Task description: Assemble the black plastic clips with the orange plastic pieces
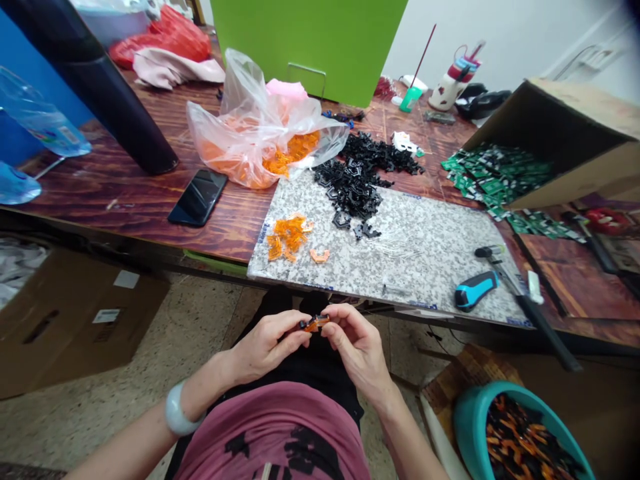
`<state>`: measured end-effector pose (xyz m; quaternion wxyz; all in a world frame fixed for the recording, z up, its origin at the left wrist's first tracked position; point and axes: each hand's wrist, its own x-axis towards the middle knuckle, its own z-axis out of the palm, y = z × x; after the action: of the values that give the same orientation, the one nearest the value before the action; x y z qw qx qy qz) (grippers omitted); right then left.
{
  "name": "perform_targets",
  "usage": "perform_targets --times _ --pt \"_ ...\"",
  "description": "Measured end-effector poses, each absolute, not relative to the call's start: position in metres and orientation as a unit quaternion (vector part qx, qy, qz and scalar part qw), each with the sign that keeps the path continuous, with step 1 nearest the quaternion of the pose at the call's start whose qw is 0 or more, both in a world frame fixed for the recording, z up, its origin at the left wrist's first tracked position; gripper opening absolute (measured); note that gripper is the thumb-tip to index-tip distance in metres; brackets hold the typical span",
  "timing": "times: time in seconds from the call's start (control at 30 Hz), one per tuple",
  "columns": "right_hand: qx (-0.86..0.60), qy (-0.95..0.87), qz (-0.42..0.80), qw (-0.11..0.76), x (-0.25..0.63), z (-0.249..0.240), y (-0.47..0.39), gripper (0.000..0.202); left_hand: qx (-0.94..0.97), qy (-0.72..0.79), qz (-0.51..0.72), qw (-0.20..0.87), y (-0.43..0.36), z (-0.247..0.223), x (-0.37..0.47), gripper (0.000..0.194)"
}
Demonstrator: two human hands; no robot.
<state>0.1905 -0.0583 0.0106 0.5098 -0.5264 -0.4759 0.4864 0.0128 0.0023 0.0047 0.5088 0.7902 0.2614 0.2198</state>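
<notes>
A small black-and-orange plastic piece (316, 323) is held above my lap, just off the table's front edge. My left hand (274, 339) pinches its left end between thumb and fingers. At its right end, my right hand (354, 337) closes on it the same way. Beyond my hands, a speckled board (425, 267) lies on the table. On it are a small heap of orange translucent pieces (290, 235), a single orange piece (319, 256) and a large heap of black plastic parts (355, 177). Several thin clear rods (400, 248) lie right of the heaps.
A plastic bag (235, 143) of orange pieces stands behind the board, near a phone (199, 197). Farther right are a blue-handled cutter (475, 291), a hammer (530, 313) and a tipped box (575, 147) with green circuit boards (495, 177). A teal bucket (470, 427) holds black-and-orange pieces.
</notes>
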Motion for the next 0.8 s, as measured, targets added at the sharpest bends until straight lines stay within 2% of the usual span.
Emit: perform_targets --times 0.33,0.63,0.73,0.8 --pt "-0.532 -0.500 0.471 0.496 0.189 0.011 -0.058 0.014 0.772 0.269 0.238 0.525 0.002 0.003 0.013 0.014" --pt "-0.566 -0.549 0.408 0.460 0.188 0.026 -0.054 0.013 0.697 0.294 0.235 0.610 -0.004 -0.002 0.016 0.022" --pt "-0.587 -0.598 0.321 0.442 0.219 0.037 -0.043 0.024 0.614 0.340 0.266 0.661 -0.003 -0.008 0.017 0.021" --pt "-0.649 -0.598 0.178 0.434 0.265 0.046 -0.034 0.025 0.538 0.360 0.296 0.703 0.003 -0.013 0.016 0.022"
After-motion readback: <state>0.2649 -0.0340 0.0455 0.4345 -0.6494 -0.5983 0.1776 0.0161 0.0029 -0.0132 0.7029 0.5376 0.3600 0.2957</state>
